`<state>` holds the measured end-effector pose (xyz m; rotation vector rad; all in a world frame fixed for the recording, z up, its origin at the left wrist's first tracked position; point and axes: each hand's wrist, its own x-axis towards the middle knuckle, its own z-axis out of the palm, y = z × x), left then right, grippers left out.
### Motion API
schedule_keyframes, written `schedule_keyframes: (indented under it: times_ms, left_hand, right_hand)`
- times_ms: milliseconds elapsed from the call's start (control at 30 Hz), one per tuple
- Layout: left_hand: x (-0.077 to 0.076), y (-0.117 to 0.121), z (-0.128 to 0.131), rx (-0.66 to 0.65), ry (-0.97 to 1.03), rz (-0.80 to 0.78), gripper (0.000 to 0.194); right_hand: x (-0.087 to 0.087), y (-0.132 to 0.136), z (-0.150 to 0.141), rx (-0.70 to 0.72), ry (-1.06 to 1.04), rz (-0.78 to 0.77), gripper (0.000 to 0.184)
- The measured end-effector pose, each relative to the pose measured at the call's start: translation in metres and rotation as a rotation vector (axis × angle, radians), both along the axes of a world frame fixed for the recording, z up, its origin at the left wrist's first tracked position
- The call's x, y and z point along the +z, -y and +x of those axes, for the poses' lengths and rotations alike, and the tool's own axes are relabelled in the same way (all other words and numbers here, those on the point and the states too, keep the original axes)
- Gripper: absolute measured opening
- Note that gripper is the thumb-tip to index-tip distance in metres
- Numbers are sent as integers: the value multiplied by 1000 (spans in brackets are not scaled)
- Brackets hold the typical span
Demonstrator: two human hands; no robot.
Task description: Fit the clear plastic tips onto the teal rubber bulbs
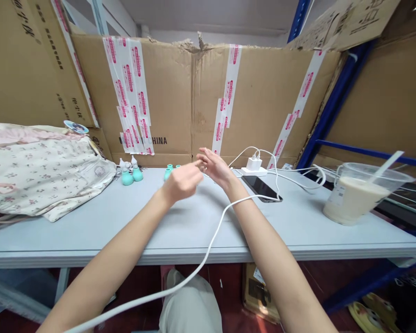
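My left hand (183, 181) is above the table, back of the hand towards me, with its fingers curled in. Whatever it may hold is hidden from view. My right hand (217, 168) is just beside it, its fingers stretched out and slightly bent towards the left hand's fingertips. The two hands meet or nearly meet there; contact is hard to make out. Behind my left hand, small teal bottle-shaped pieces (167, 173) stand partly covered by it. Farther left are two teal bulb-shaped pieces (127, 177) beside small white-clear tips (134, 161).
A black phone (261, 188) lies right of my hands, near a white charger (253, 163). A white cable (208, 252) crosses over my right forearm. A plastic cup (353, 199) with a straw stands at right, a floral cloth bag (45, 171) at left. Cardboard (173, 97) walls the back.
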<state>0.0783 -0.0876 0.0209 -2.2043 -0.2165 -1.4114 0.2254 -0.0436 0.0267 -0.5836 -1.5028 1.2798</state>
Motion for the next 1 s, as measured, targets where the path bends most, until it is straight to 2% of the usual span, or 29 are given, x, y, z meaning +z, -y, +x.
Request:
schedule_keyframes:
  times_ms: [67, 133, 233, 300, 433, 533, 633, 733, 867, 1000]
  left_hand:
    - [-7, 1, 6, 89, -176, 209, 28]
    - [-9, 1, 8, 161, -265, 340, 30]
    - [-7, 0, 6, 233, -348, 459, 30]
    - [-7, -1, 3, 250, -419, 486, 28]
    - [-9, -3, -2, 208, -525, 449, 21]
    - [-6, -1, -8, 105, -605, 353, 22]
    - [2, 4, -16, -7, -655, 233, 23]
    - [11, 11, -21, -70, -655, 213, 24]
    - [22, 25, -24, -115, -701, 203, 25]
    - [36, 41, -30, -106, -803, 38, 26]
  right_hand:
    - [1, 5, 7, 182, -16, -27, 24]
    - [1, 8, 14, 317, 15, -41, 25]
    - [1, 8, 20, 424, 24, -32, 33]
    - [1, 6, 23, 483, 16, -6, 41]
    - [-1, 4, 23, 613, 8, 20, 47]
    - [-3, 4, 19, 727, 10, 31, 45]
    - [-2, 8, 14, 799, -11, 37, 43]
    - [2, 17, 9, 839, -26, 30, 46]
    - [8, 33, 5, 910, -29, 29, 49]
    - [11, 49, -3, 954, -58, 28, 51]
